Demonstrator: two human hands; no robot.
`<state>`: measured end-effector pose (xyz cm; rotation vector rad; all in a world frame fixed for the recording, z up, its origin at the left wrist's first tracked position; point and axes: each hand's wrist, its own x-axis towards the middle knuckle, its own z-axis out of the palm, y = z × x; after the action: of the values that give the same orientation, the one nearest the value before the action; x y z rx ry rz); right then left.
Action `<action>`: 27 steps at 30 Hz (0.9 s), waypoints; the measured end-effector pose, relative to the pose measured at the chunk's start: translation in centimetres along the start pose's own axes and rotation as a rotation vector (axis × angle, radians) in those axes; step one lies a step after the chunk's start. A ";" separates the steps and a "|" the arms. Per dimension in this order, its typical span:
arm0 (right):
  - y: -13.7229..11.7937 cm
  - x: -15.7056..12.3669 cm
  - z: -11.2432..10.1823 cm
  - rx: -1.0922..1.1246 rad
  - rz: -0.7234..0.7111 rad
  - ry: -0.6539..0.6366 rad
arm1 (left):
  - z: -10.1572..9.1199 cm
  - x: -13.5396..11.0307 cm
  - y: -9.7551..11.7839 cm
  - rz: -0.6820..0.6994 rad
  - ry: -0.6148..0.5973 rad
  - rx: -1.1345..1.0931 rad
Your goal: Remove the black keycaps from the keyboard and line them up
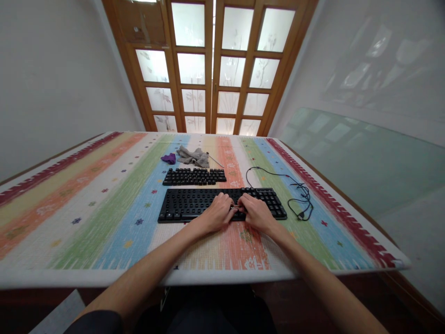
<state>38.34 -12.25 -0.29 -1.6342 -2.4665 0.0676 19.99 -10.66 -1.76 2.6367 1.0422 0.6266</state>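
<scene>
A black computer keyboard (194, 204) lies in front of me, most of its left and middle part stripped of keycaps. The number pad at its right end still carries keys. Over the lower right of the keyboard, my left hand (219, 214) is closed on one end of a thin metal tool (237, 206). My right hand (256, 213) is closed at the tool's other end, close beside the left. Fingers hide both ends, so its exact kind is unclear. Just behind the keyboard, the loose black keycaps (193, 176) sit together in rows.
A grey cloth (193, 157) and a small purple cloth (168, 159) lie beyond the keycaps, a thin rod (215, 160) beside them. The keyboard's black cable (301, 197) loops at the right. A striped tablecloth (114, 208) covers the table; its front edge is close to me.
</scene>
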 end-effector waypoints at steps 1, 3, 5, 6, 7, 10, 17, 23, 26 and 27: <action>0.0 0.0 0.1 0.012 -0.003 0.010 | 0.0 0.0 0.0 0.000 -0.002 0.001; 0.1 -0.1 0.2 0.037 -0.006 0.033 | -0.1 0.0 0.0 -0.001 -0.007 0.008; 0.3 -0.2 0.3 0.068 -0.010 0.058 | -0.3 0.0 0.1 -0.003 -0.006 0.019; 0.4 -0.3 0.3 0.088 -0.013 0.070 | -0.4 0.0 0.2 -0.003 -0.001 0.020; 0.5 -0.4 0.3 0.111 -0.021 0.080 | -0.5 0.0 0.2 -0.001 0.006 0.020; 0.7 -0.5 -0.1 0.182 -0.064 0.110 | -1.0 -0.2 0.4 0.014 0.028 0.012; 0.3 0.0 -1.6 0.341 -0.188 0.187 | -2.3 -0.2 -0.8 0.055 0.123 0.003; -0.1 1.8 -2.3 0.342 -0.095 0.283 | -4.7 -0.4 -2.5 0.040 0.128 0.107; 0.1 3.1 -2.6 0.304 -0.010 0.279 | -6.7 -1.0 -4.7 0.000 0.209 0.090; 0.3 3.6 -2.6 0.292 0.014 0.261 | -7.4 -1.3 -5.6 -0.029 0.249 0.082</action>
<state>37.70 -8.98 2.73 -1.4368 -2.1362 0.1938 12.33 -7.12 2.29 2.6567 1.1948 0.9438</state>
